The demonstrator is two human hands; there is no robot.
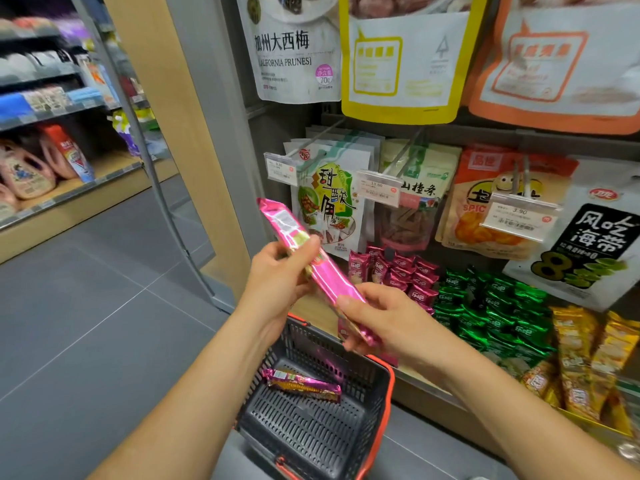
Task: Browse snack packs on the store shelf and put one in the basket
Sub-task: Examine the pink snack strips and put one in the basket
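While both hands grip it, one long pink snack pack (323, 275) slants above the basket (375, 403): the left hand (277, 275) pinches its middle, the right hand (375, 318) clasps its lower end. One similar pack (301, 384) lies on the basket floor.
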